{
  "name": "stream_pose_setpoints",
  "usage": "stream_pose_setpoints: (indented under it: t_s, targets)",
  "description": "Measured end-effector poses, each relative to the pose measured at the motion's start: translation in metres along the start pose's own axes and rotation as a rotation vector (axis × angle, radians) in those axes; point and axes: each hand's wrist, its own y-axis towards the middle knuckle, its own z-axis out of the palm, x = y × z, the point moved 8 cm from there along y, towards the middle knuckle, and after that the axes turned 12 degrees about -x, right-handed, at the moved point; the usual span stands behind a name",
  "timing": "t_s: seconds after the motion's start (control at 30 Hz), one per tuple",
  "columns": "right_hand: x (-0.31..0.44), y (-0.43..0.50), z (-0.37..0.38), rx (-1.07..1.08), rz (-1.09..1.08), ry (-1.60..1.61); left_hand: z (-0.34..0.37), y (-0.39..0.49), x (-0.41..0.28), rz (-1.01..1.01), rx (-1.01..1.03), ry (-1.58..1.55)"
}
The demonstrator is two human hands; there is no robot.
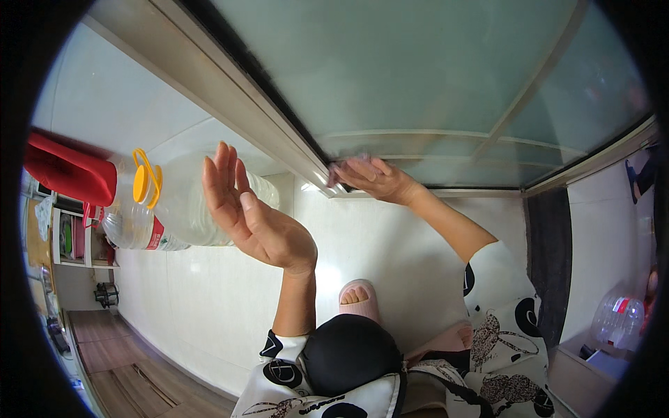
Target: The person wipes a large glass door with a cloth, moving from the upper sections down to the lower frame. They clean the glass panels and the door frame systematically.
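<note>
My right hand (380, 182) lies flat over a purplish cloth (333, 176) at the lower left corner of a framed glass panel (407, 73). The cloth is blurred and mostly hidden beneath the fingers. Raised and empty, my left hand (261, 224) has its palm turned up and its thumb apart from the fingers. Behind it, partly covered from view, stands a large clear plastic jug (183, 188) with a yellow cap and handle (146, 180). The panel's pale metal frame (240, 99) runs diagonally between the two hands.
A red plastic container (73, 167) and another clear bottle (130, 230) stand beside the jug at left. Wooden cabinets (120, 366) line the lower left. At right are a dark floor strip (548, 261) and a clear plastic bottle (616, 321). My pink slippers (360, 298) rest on pale tiles.
</note>
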Motion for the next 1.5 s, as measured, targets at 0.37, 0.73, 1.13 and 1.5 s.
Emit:
stream_pose_setpoints:
  t_s: [0.37, 0.73, 1.13, 1.5]
  targets:
    - [-0.087, -0.171, -0.106, 0.829, 0.279, 0.557, -0.021, -0.023, 0.034, -0.101, 0.025, 0.056]
    - [-0.126, -0.214, -0.186, 0.026, 3.196, 1.524, 0.073, -0.175, 0.050, -0.987, 0.693, -0.352]
    - [-0.124, -0.345, -0.153, -0.776, 2.385, 1.481, 0.093, -0.235, 0.063, -1.252, 0.890, -0.233]
    - [-0.176, -0.291, -0.134, -0.211, 2.049, -0.480, 0.075, -0.208, 0.040, -0.940, 0.943, -0.138]
